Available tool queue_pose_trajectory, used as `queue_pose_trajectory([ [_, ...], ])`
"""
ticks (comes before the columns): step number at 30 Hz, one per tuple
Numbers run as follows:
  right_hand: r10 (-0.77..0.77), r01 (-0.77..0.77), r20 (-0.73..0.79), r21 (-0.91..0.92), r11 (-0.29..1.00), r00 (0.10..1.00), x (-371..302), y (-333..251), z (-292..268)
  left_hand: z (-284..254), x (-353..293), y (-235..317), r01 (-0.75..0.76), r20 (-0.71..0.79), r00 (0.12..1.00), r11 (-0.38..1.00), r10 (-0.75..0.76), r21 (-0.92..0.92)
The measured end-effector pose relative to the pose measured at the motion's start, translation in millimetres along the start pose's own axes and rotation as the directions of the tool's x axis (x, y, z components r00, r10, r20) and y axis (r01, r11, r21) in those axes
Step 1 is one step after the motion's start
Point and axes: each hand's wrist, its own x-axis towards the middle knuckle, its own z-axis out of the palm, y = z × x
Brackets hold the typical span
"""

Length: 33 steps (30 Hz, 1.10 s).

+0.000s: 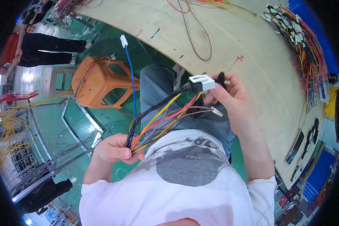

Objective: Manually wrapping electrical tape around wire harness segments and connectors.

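Observation:
A wire harness [160, 105] stretches between my two hands above my lap. My left hand [118, 148] is closed round its gathered yellow, red, brown, blue and black-wrapped wires. My right hand [231, 94] is closed at the other end, thumb against the side of a white connector [203, 82]. A black piece [221, 78] shows by its fingers; its kind is unclear. Below that hand a small white plug [216, 112] hangs on brown wires. From my left hand a blue wire [132, 75] rises to another white plug [124, 41].
A pale work table [252, 49] lies ahead and right, with a heap of bundled wires [301, 45] and a dark phone-like slab [294, 147]. An orange stool [94, 83] stands left, wires on it. Farther left are metal racks [79, 128] and a person [38, 49].

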Motion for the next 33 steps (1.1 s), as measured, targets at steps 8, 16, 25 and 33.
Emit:
queue_pose_trajectory([
  [8,-0.372,0.399,0.169,-0.182,0.899,0.913,13.1,-9.1,13.3,-3.4,-4.0,-3.3,0.083,-0.035,0.996,0.996,-0.082,0.031],
  [16,-0.285,0.256,-0.015,-0.392,0.884,0.959,-15.3,25.1,18.3,-17.0,3.7,-47.9,0.066,-0.552,0.817,0.978,-0.167,-0.198],
  [25,-0.698,0.652,0.405,-0.749,0.117,0.590,-2.3,55.8,-7.6,-94.2,122.6,-80.0,0.519,-0.611,0.713,0.844,-0.343,0.132],
  [33,-0.518,0.490,0.067,-0.446,0.749,0.853,-29.9,50.0,-15.0,-45.3,99.4,-16.8,-0.079,-0.467,0.525,0.587,0.711,0.806],
])
